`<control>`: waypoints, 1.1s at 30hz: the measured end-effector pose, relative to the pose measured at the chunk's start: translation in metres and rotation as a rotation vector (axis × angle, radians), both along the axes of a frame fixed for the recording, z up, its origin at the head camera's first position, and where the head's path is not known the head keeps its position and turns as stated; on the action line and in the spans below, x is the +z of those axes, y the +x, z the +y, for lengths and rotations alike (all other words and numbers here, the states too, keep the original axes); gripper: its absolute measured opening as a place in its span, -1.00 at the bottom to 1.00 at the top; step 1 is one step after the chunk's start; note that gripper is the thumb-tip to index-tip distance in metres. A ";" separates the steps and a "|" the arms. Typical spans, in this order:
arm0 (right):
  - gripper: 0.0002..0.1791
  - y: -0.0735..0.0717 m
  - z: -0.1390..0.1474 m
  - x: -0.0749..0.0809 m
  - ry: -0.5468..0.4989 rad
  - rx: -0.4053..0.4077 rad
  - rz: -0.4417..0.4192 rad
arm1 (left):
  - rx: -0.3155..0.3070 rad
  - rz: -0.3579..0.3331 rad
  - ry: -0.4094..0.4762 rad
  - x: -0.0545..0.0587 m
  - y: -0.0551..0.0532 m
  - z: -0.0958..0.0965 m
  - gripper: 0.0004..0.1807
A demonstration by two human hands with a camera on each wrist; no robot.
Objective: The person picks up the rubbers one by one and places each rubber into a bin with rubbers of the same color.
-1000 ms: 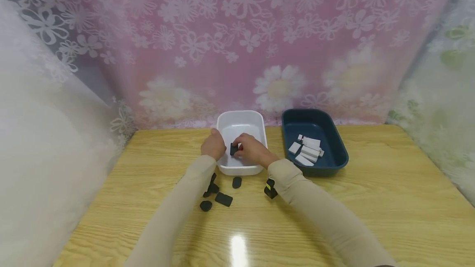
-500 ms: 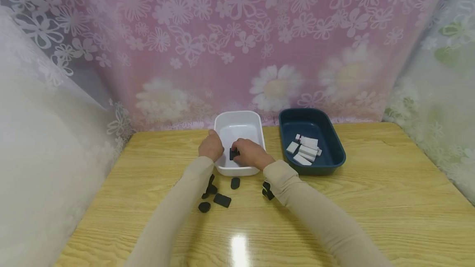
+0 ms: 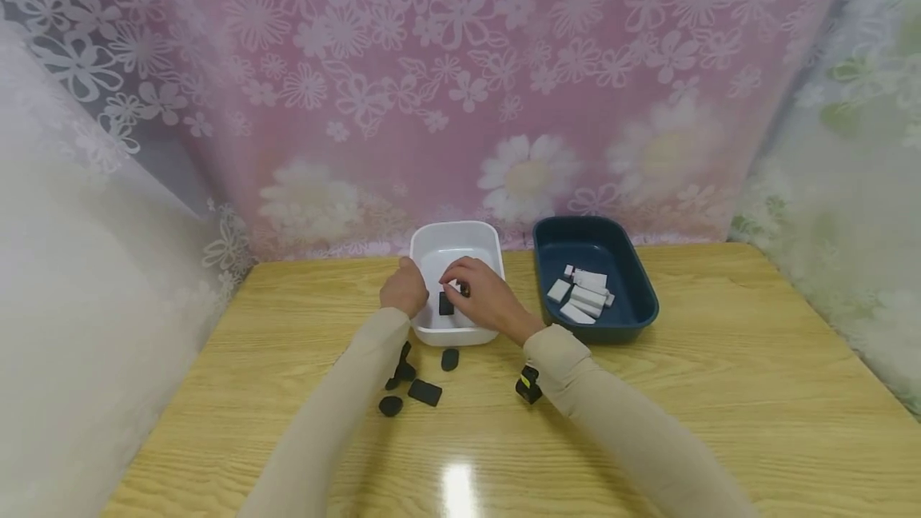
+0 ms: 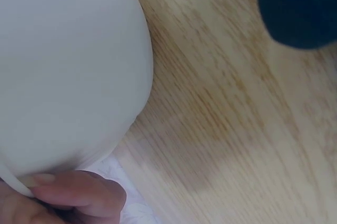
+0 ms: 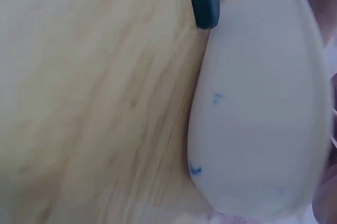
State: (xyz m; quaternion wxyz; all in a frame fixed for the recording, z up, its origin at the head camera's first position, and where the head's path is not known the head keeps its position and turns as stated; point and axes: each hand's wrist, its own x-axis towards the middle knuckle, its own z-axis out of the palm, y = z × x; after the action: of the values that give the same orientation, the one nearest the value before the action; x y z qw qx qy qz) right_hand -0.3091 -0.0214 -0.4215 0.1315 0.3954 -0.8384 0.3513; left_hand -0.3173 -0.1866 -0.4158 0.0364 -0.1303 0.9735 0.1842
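My left hand (image 3: 404, 290) holds the left rim of a white plastic basin (image 3: 455, 337). In the left wrist view, the thumb and a finger (image 4: 84, 192) pinch that thin rim. Inside the basin lies a small flat black rectangular block (image 3: 446, 306). Just above it hovers my right hand (image 3: 485, 294), its thumb and fingertips apart from the block. A bit of something dark (image 3: 464, 289) shows under the right fingers; what it is cannot be told. The right wrist view mostly takes in the basin's outer wall (image 5: 258, 103).
To the right stands a navy basin (image 3: 600, 237) with several white blocks (image 3: 588, 300). In front of the white basin lie a black oval piece (image 3: 449, 359), a black rectangular block (image 3: 425, 392) and a black rounded piece (image 3: 391, 406). More black shapes are partly hidden by the left sleeve.
My right hand lowered the black block into the white basin and let go, and its fingers have since lifted off it. The left hand has kept its hold on the rim.
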 end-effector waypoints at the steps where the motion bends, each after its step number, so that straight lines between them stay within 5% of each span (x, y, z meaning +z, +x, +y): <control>1: -0.89 0.004 0.004 0.001 -0.019 0.005 0.019 | -0.003 0.002 -0.001 0.000 0.000 0.001 -0.48; 10: -0.91 0.060 0.033 0.003 0.024 0.112 0.216 | -0.018 0.022 0.015 -0.004 0.001 0.000 -0.47; 16: -0.76 0.089 0.036 -0.003 0.329 0.196 0.077 | -0.026 0.040 0.010 -0.001 0.004 0.002 -0.46; 20: -0.54 0.095 0.030 -0.006 0.544 0.201 -0.004 | -0.025 0.036 0.009 -0.003 0.004 0.002 -0.44; 24: -0.49 0.096 0.022 -0.011 0.650 0.166 0.017 | -0.012 0.034 0.017 -0.009 0.003 0.000 -0.44; 33: -0.77 0.099 0.014 -0.009 0.635 0.097 0.046 | -0.015 0.034 0.005 -0.003 0.003 0.001 -0.45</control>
State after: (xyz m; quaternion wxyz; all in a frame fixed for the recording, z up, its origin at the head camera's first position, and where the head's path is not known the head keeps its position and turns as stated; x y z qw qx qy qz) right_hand -0.2099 -0.0079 -0.4304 0.0033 0.4639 -0.8832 0.0688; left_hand -0.3140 -0.1858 -0.4190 0.0215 -0.1198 0.9744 0.1887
